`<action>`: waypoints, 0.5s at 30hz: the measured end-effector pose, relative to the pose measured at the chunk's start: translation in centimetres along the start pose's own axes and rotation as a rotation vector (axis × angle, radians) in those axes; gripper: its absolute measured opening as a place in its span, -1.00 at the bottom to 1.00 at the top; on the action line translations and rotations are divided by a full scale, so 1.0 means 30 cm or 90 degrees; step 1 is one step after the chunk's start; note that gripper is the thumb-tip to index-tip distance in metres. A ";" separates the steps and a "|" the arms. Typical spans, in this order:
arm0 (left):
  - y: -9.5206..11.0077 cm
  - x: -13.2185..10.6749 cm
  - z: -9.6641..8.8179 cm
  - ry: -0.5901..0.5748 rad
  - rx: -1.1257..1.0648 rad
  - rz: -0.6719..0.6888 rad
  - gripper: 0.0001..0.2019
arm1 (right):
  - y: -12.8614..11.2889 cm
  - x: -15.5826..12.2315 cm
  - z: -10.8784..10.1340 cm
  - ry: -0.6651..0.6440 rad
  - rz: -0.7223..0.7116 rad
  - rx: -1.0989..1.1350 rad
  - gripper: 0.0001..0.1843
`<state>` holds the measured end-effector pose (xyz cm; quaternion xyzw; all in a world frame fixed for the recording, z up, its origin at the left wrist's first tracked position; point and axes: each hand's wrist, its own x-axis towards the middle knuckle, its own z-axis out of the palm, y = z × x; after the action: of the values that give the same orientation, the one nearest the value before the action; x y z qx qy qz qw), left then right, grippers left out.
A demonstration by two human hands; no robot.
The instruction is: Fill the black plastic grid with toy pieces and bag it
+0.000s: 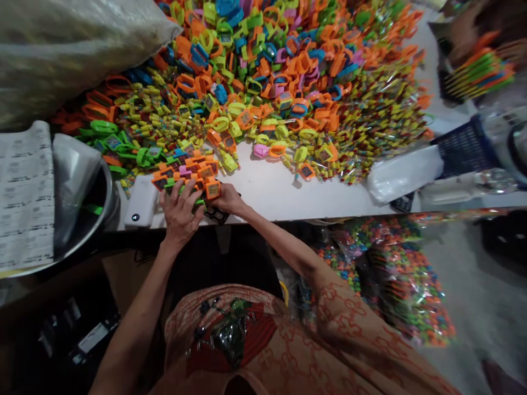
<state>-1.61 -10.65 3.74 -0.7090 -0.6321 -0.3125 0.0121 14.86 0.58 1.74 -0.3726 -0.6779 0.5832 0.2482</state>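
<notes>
Near the table's front edge, a cluster of toy watches (205, 171), mostly orange with some green, pink and blue, sits packed in rows. My left hand (180, 211) rests on its near left part, fingers spread over the watches. At the cluster's right side, my right hand (228, 198) is closed at the end of a black openwork rack (217, 215) showing beneath the watches. Its fingertips are partly hidden behind an orange watch. Just left of my left hand lies a white box-shaped device (141, 202) with a small dark round display.
A large heap of colourful toy watches (263, 66) and small yellow candy-like pieces (370, 115) covers the table's back. A metal basin (109, 192) stands left, a blue basket (467, 144) right. Filled plastic bags (407, 285) lie below. Another person's hand (469, 33) holds several watches.
</notes>
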 end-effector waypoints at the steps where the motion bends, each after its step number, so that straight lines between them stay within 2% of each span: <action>1: 0.000 0.002 0.001 0.009 -0.003 0.005 -0.63 | -0.011 -0.006 -0.001 -0.011 -0.020 -0.055 -0.97; 6: 0.001 0.051 0.014 0.032 -0.001 0.043 -0.51 | -0.047 -0.023 0.046 -0.058 -0.093 -0.319 -0.84; 8: 0.000 0.076 0.020 0.031 -0.007 0.061 -0.52 | -0.037 -0.017 0.029 -0.076 -0.094 -0.331 -0.87; 9: -0.002 0.084 0.022 0.033 -0.009 0.067 -0.53 | -0.028 -0.014 -0.005 -0.072 -0.092 -0.312 -0.87; 11: -0.008 0.092 0.027 0.044 -0.005 0.081 -0.55 | -0.005 -0.009 -0.133 0.014 -0.074 -0.276 -0.85; 13: -0.014 0.090 0.032 0.057 0.002 0.091 -0.58 | 0.018 -0.006 -0.324 0.202 -0.014 -0.306 -0.84; 14: -0.017 0.087 0.036 0.064 0.003 0.093 -0.59 | 0.029 -0.004 -0.428 0.300 0.036 -0.368 -0.87; 15: -0.018 0.085 0.040 0.071 0.004 0.091 -0.61 | 0.040 -0.002 -0.528 0.364 0.099 -0.442 -0.88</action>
<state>-1.57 -7.78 3.73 -0.7339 -0.5790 -0.3479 0.0716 27.35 10.19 3.70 -0.6296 -0.7076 0.2120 0.2409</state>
